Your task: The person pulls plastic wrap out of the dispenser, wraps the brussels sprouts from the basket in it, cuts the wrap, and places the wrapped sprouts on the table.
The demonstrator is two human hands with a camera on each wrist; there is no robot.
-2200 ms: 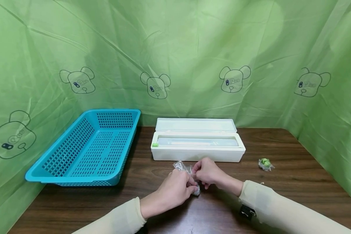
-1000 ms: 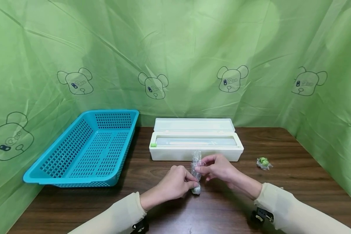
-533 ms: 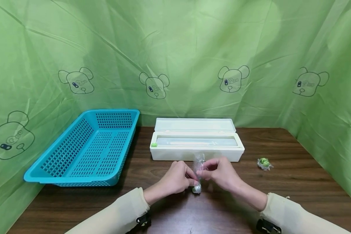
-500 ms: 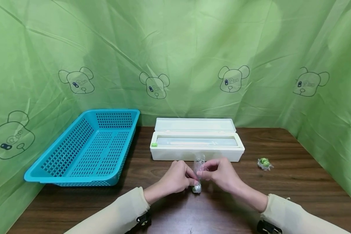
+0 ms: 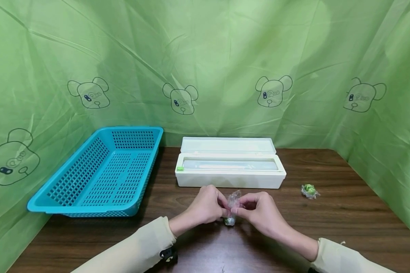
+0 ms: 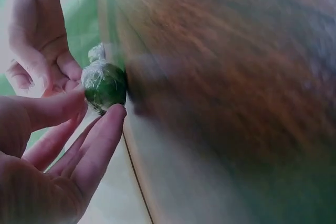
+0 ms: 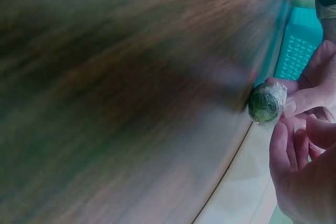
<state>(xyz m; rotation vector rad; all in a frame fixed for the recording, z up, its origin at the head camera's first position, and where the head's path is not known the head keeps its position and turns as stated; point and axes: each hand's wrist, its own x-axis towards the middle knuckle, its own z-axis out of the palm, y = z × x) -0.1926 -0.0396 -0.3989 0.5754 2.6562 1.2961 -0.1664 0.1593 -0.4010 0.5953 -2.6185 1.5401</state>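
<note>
A small round green vegetable, like a Brussels sprout (image 5: 229, 221), sits on the table wrapped in cling film; it shows closer in the left wrist view as a glossy green ball (image 6: 106, 87). My left hand (image 5: 205, 207) pinches the wrapped sprout from the left, thumb and fingertips at its neck. From the right, my right hand (image 5: 264, 213) pinches the gathered film tail (image 5: 235, 197) just above it. In the right wrist view the sprout (image 7: 264, 104) lies between the fingertips of both hands. Parts of the film are hidden behind the fingers.
Behind the hands stands a white cling film box (image 5: 230, 181), lid raised, with a film roll (image 5: 229, 165) inside. A blue plastic basket (image 5: 136, 208) is at the left. Another wrapped sprout (image 5: 309, 190) lies at the right. Green curtains (image 5: 222, 45) enclose the table (image 5: 341, 212).
Film first spread to the left was drawn into an upright strip, which is now shorter and bunched. My right hand has come down and nearer the sprout. My left hand keeps its pinch.
</note>
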